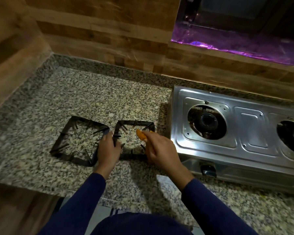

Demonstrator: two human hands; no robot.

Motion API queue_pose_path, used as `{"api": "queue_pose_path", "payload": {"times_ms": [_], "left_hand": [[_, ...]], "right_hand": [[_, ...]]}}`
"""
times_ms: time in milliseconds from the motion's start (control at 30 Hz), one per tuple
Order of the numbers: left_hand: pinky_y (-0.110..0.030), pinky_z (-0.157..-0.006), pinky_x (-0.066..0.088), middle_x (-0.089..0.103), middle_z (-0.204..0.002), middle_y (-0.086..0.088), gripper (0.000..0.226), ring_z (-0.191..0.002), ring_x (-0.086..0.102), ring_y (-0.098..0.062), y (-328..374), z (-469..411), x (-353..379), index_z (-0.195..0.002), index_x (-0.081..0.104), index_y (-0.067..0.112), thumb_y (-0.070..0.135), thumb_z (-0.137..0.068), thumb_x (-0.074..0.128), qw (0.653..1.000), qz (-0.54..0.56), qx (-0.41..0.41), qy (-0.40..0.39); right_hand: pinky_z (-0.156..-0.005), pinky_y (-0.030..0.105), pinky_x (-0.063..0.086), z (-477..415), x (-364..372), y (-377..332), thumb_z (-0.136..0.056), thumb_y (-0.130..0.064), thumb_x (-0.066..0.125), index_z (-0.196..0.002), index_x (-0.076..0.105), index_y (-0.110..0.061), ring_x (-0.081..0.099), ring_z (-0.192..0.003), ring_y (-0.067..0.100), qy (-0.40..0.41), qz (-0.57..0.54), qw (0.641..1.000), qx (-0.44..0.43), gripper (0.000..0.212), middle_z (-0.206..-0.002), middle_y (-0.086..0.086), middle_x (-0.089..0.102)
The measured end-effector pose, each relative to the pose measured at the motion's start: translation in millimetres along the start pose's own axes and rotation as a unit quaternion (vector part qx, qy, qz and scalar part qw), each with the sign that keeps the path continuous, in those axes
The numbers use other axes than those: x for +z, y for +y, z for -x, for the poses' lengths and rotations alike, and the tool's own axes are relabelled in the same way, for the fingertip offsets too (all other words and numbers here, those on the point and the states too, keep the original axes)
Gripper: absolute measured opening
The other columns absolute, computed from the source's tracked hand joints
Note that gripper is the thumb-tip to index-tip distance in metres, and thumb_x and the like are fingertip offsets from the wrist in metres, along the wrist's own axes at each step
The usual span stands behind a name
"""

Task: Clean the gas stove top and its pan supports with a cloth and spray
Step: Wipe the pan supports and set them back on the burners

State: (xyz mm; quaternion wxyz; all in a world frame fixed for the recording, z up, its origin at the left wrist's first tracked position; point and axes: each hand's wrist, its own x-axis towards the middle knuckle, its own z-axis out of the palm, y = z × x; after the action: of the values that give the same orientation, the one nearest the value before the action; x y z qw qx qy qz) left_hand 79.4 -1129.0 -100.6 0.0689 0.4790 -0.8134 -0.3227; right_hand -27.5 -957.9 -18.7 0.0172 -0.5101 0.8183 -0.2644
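Note:
Two black square pan supports lie side by side on the granite counter, the left one and the right one. My left hand grips the left rail of the right support. My right hand holds a small orange cloth over that support's right side. The steel gas stove stands to the right with its burners uncovered. No spray bottle is in view.
The speckled granite counter runs back to a wood-pattern wall at the left and rear. A window ledge with purple film sits above the stove. A stove knob faces the counter's front edge.

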Motion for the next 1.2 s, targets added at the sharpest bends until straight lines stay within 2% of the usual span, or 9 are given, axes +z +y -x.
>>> {"api": "queue_pose_path", "payload": {"times_ms": [200,333,433,567,700,833,967,1100,1200], "left_hand": [[-0.041,-0.09,0.051,0.043,-0.149,-0.013,0.06,-0.128,0.049,-0.033,3,-8,0,-0.148,0.036,0.008,0.035,-0.097,0.055,0.997,-0.065,-0.029,-0.032],[-0.03,-0.052,0.039,0.057,-0.123,-0.015,0.046,-0.089,0.061,-0.027,16,-16,-6,-0.127,0.052,0.006,0.041,-0.098,0.054,0.99,-0.112,-0.06,-0.065],[-0.03,-0.046,0.035,0.059,-0.089,-0.006,0.051,-0.07,0.057,-0.021,22,-22,-10,-0.111,0.06,0.005,0.053,-0.095,0.053,0.982,-0.131,-0.077,-0.109],[-0.033,-0.055,0.04,0.059,-0.095,-0.006,0.065,-0.079,0.059,-0.027,20,-10,-9,-0.126,0.047,0.002,0.059,-0.095,0.047,0.993,-0.003,-0.056,-0.104],[-0.046,-0.056,0.057,0.068,-0.075,-0.006,0.061,-0.061,0.065,-0.02,25,10,-6,-0.115,0.046,0.006,0.063,-0.095,0.036,0.989,0.145,-0.029,-0.018],[-0.027,-0.049,0.037,0.064,-0.062,-0.008,0.05,-0.055,0.061,-0.017,41,11,-15,-0.104,0.052,0.004,0.049,-0.104,0.029,0.976,0.211,-0.054,0.009],[-0.027,-0.052,0.034,0.066,-0.063,-0.014,0.038,-0.057,0.059,-0.021,47,9,-29,-0.104,0.051,0.005,0.035,-0.107,0.027,0.967,0.244,-0.065,0.017],[-0.032,-0.058,0.039,0.064,-0.062,-0.012,0.036,-0.057,0.056,-0.025,46,9,-45,-0.099,0.051,0.005,0.031,-0.106,0.028,0.948,0.304,-0.081,0.049],[-0.03,-0.057,0.041,0.061,-0.061,-0.01,0.032,-0.052,0.05,-0.022,48,9,-60,-0.103,0.05,0.007,0.03,-0.106,0.028,0.93,0.349,-0.098,0.059]], "right_hand": [[-0.063,0.033,0.039,-13,30,-8,-0.092,-0.01,0.05,-0.137,0.045,-0.014,0.064,-0.088,0.034,-0.054,0.023,0.992,0.113,0.045,-0.107,0.012,0.065],[-0.086,0.039,0.048,8,69,0,-0.092,-0.007,0.052,-0.15,0.026,-0.014,0.058,-0.111,0.034,-0.109,0.033,0.981,0.159,0.064,-0.126,0.014,0.059],[-0.121,0.032,0.011,31,86,6,-0.096,-0.003,0.047,-0.156,0.013,-0.015,0.014,-0.15,0.026,-0.135,0.008,0.976,0.168,0.07,-0.162,0.011,0.02],[-0.112,0.025,-0.018,37,87,10,-0.096,0.002,0.044,-0.157,0.006,-0.017,-0.015,-0.146,0.013,-0.105,0.002,0.986,0.128,0.074,-0.165,0.006,0.003],[-0.123,0.035,-0.007,40,90,10,-0.093,0.006,0.046,-0.157,0.013,-0.017,-0.009,-0.148,0.016,-0.076,-0.004,0.994,0.077,0.075,-0.163,0.005,0.008],[-0.122,0.033,0.007,51,90,12,-0.089,0.006,0.056,-0.155,0.024,-0.018,0.011,-0.15,0.019,-0.041,-0.018,0.998,0.046,0.077,-0.161,0.004,0.018],[-0.106,0.041,0.039,59,76,11,-0.078,0.0,0.069,-0.142,0.049,-0.013,0.052,-0.13,0.03,-0.019,-0.03,0.999,0.017,0.068,-0.142,0.014,0.054],[-0.093,0.042,0.053,68,63,9,-0.08,-0.006,0.069,-0.135,0.057,-0.017,0.059,-0.118,0.027,-0.017,-0.046,0.999,-0.006,0.057,-0.132,0.011,0.062],[-0.094,0.046,0.053,63,40,2,-0.082,-0.006,0.058,-0.133,0.059,-0.017,0.059,-0.12,0.023,0.081,-0.088,0.993,0.006,0.053,-0.133,0.007,0.062]]}}
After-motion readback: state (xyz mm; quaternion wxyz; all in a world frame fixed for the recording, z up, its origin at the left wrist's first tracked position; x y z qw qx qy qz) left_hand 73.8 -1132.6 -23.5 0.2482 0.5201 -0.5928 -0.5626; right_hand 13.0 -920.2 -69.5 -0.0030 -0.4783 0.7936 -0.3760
